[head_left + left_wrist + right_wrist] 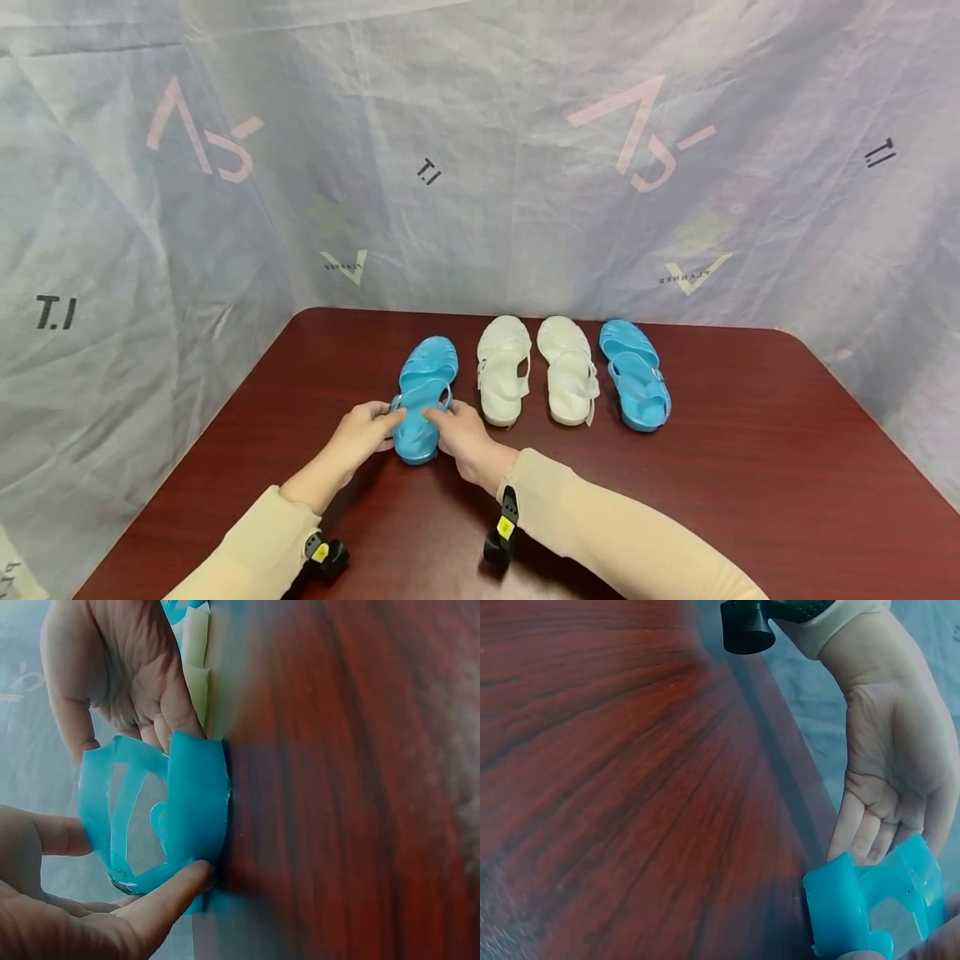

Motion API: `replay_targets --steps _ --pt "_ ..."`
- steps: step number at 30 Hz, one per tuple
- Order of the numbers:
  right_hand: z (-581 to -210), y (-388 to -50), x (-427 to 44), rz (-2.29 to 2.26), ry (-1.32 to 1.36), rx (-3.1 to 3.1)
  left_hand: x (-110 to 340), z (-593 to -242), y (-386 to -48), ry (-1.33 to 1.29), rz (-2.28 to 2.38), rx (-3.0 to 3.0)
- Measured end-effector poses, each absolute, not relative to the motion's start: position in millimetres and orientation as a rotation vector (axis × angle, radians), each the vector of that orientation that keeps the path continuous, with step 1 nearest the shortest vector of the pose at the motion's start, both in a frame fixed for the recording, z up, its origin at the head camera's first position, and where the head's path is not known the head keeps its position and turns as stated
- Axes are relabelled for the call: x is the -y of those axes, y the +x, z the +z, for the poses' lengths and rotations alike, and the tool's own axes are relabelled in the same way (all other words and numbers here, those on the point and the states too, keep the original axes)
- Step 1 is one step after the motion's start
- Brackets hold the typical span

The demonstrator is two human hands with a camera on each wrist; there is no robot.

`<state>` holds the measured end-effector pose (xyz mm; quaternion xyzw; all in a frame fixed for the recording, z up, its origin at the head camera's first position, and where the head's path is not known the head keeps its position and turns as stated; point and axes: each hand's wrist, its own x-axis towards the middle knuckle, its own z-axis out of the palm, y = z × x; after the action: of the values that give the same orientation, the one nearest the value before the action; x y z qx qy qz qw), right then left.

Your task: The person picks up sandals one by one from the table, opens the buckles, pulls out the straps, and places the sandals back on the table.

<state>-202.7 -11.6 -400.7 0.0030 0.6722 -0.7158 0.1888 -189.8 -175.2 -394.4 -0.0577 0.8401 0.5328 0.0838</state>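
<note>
A blue sandal [417, 427] lies on the table at the left end of a row, its toe pointing to the back. My left hand [366, 431] grips its left side near the heel, thumb over the strap. On the opposite side my right hand [467, 440] holds it, thumb reaching over the footbed. The left wrist view shows the sandal's heel [199, 802] between both hands, low against the table. In the right wrist view the blue heel [832, 904] is at the lower right, with the left hand [900, 757] beyond it.
Right of the held sandal stand two white sandals [502, 375] [570, 379] side by side, then another blue sandal [639, 387]. They rest near the back of the dark red table [735, 467]. A printed grey cloth [510, 167] hangs behind.
</note>
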Motion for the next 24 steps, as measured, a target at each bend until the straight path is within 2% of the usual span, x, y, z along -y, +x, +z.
replay_targets --steps 24 --pt "-398.3 -200.8 8.5 -2.015 0.056 -1.852 177.9 -394.9 -179.9 -0.163 1.585 -2.506"
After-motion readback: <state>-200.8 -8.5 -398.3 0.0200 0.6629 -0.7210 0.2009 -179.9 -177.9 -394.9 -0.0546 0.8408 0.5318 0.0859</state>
